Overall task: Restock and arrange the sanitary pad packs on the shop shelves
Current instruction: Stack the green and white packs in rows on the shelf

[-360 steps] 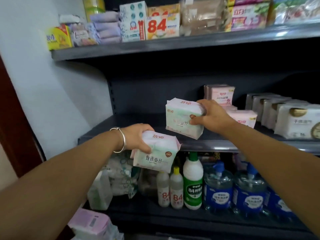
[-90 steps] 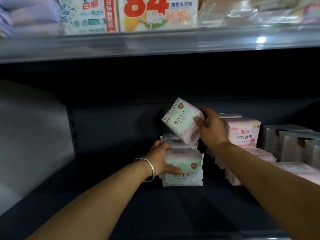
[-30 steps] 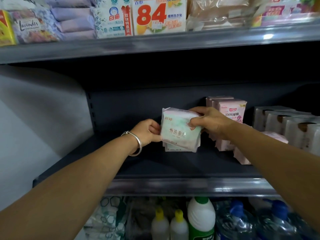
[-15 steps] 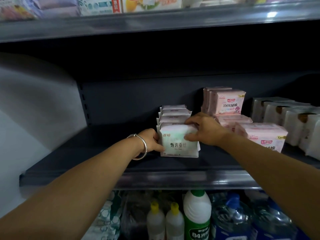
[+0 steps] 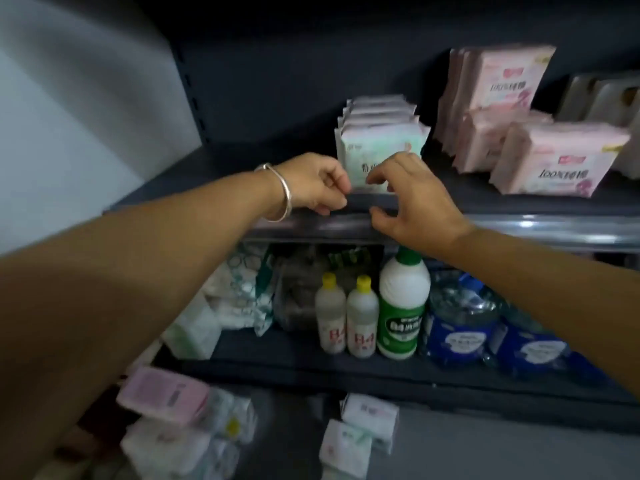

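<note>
While both forearms reach in over the front lip of the dark grey metal shelf point(image 5: 540, 206), neither hand holds a pack. Far left of the hands is a pale wall point(image 5: 69, 109). Left hand point(image 5: 313, 183), silver bangle point(image 5: 282, 192) on its wrist, has fingers curled in, fingertips just at the lower left corner of the front pack; cannot tell if they touch it, nothing is pinched. Directly behind and between the two hands stands the row of mint-green and white sanitary pad packs point(image 5: 379, 147), upright, filed front to back, near the shelf edge. Right hand point(image 5: 412, 199) hovers with fingers loosely spread and bent, thumb over the shelf lip, fingertips in front of the front pack's lower right, gripping nothing. Right of that hand, pink sanitary pad packs point(image 5: 554, 161) are stacked, apart from the green row. Below the hands, lower shelf: two small yellow-capped bottles point(image 5: 346, 320), a white and green bottle point(image 5: 403, 306), blue-labelled water jugs point(image 5: 460, 323). Lower still, loose pink and white packs point(image 5: 162, 396) lie blurred in a heap.
</note>
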